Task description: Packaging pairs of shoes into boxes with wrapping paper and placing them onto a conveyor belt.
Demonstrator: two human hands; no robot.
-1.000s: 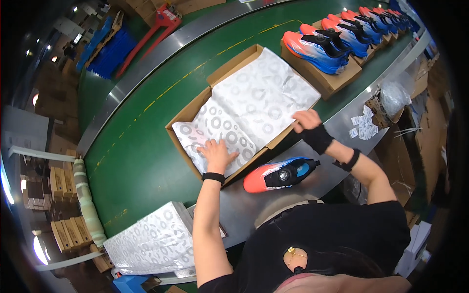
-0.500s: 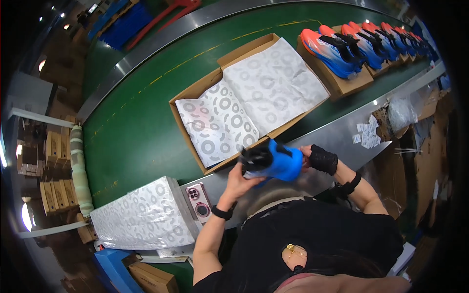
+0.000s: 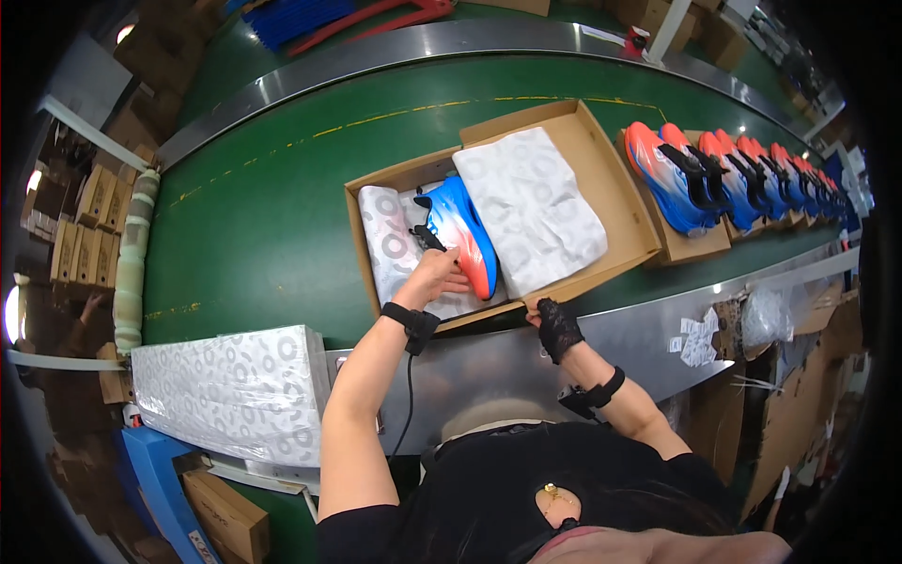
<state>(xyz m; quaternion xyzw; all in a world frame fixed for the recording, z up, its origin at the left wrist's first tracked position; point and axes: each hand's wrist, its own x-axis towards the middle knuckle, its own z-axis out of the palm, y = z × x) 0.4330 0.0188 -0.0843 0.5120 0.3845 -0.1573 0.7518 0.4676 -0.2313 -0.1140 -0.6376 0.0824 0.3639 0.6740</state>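
A blue, white and orange-red sneaker with black laces lies in the open cardboard shoe box, its toe toward me. My left hand reaches over the near wall, thumb and fingers on the shoe's side near the laces. My right hand, in a black lace fingerless glove, pinches the box's near edge. Patterned white wrapping paper is folded over the box's middle. More of this paper lines the left end, partly under the sneaker.
Several matching sneakers stand on boxes in a row at the right, on the green conveyor belt. A stack of patterned paper sits at the near left. White labels lie on the metal ledge at right.
The sneaker has gone from my hands above the ledge into the box. My right hand has moved from the shoe to the box's edge. The paper now lies folded differently.
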